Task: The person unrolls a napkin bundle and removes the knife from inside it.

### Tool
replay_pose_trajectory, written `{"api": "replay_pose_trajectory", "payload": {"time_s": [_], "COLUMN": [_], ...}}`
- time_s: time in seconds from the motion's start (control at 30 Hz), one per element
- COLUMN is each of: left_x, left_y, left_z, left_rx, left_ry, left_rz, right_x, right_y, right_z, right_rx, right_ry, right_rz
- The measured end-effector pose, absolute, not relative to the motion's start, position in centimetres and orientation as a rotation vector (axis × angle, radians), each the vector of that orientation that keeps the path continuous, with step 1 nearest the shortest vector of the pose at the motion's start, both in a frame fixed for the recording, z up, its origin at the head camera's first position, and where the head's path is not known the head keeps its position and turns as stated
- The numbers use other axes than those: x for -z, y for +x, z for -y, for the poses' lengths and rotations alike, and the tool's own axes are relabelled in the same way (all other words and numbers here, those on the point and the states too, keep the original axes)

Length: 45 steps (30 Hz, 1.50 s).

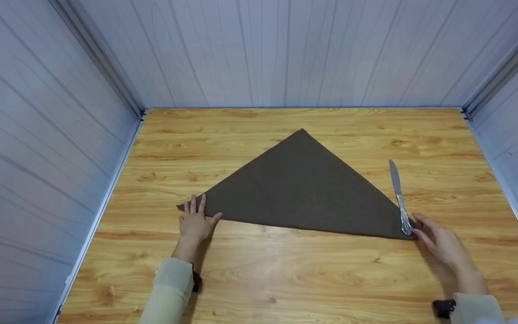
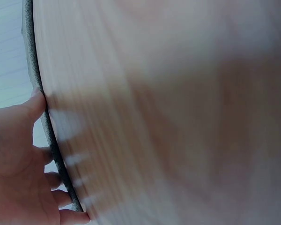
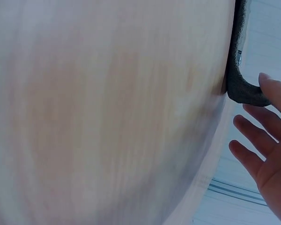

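A dark brown cloth napkin (image 1: pixel 295 189), folded into a triangle, lies on the wooden table with its peak pointing away. My left hand (image 1: pixel 195 224) rests on its left corner, fingers spread and straight. At the opposite corner, my right hand (image 1: pixel 445 245) pinches the tip between thumb and forefinger. In the right wrist view that napkin corner (image 3: pixel 246 93) bends up off the table, while the other fingers of the right hand (image 3: pixel 276 140) stay free. A silver table knife (image 1: pixel 401 202) lies with its ornate handle on the napkin's right end and its blade beyond the cloth.
The wood-grain table (image 1: pixel 277 274) is bounded by a pale panelled wall (image 1: pixel 268 54) at the back, with further walls (image 1: pixel 38 148) at the left and right sides. Dark wrist devices (image 1: pixel 444 308) sit at both sleeve cuffs.
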<state>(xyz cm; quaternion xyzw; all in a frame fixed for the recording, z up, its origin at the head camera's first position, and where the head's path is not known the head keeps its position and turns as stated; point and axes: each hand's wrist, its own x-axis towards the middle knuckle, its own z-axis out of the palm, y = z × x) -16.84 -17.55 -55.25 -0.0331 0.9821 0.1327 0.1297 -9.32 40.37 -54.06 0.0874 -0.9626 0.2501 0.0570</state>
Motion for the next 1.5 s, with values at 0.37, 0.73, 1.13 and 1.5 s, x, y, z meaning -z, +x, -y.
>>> {"api": "replay_pose_trajectory", "payload": {"time_s": [0.37, 0.73, 1.13, 1.5], "left_x": [55.0, 55.1, 55.1, 55.1], "left_y": [-16.7, -16.7, -16.7, -16.8], "left_z": [17.5, 17.5, 17.6, 17.6], "left_rx": [-0.408, -0.421, -0.428, -0.413], "left_ry": [-0.115, -0.133, -0.125, -0.12], "left_rz": [-2.867, -2.86, -2.838, -2.835], "right_x": [54.0, 53.7, 53.5, 54.0], "right_y": [-8.8, -7.9, -6.8, -6.8], "right_z": [-40.0, -38.7, -38.1, -39.2], "right_rx": [-0.752, -0.856, -0.852, -0.83], "right_ry": [0.381, 0.374, 0.271, 0.123], "right_rz": [2.735, 2.771, 2.971, 3.132]}}
